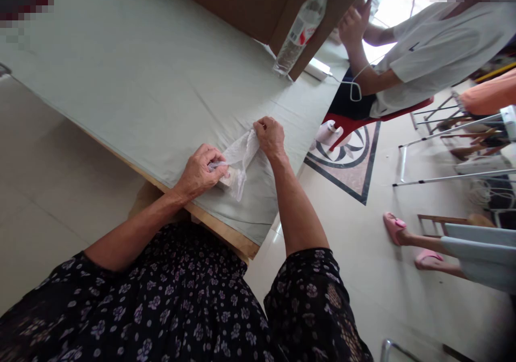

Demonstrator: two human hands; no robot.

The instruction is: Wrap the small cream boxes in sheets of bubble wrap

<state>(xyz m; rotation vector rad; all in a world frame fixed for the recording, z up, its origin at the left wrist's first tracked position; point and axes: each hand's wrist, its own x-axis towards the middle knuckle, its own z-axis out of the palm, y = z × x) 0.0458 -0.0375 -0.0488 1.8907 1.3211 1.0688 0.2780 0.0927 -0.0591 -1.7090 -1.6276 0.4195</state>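
Observation:
A sheet of clear plastic wrap, possibly bubble wrap (248, 150), is stretched between my two hands near the corner of the cloth-covered table. My left hand (203, 169) is closed on its left edge and presses on a small pale box-like object (229, 178), partly covered by the plastic. My right hand (271, 137) pinches the far right end of the wrap, just above the cloth. The fingers of the left hand hide part of the pale object, so its kind cannot be made out.
A clear plastic bottle (300, 31) stands beside a brown wooden panel (237, 5). Near it lies a white power strip (318, 69) with a cable. A person in a white shirt (451, 45) sits on a red chair at right. Someone's feet in pink slippers (394, 227) show on the floor.

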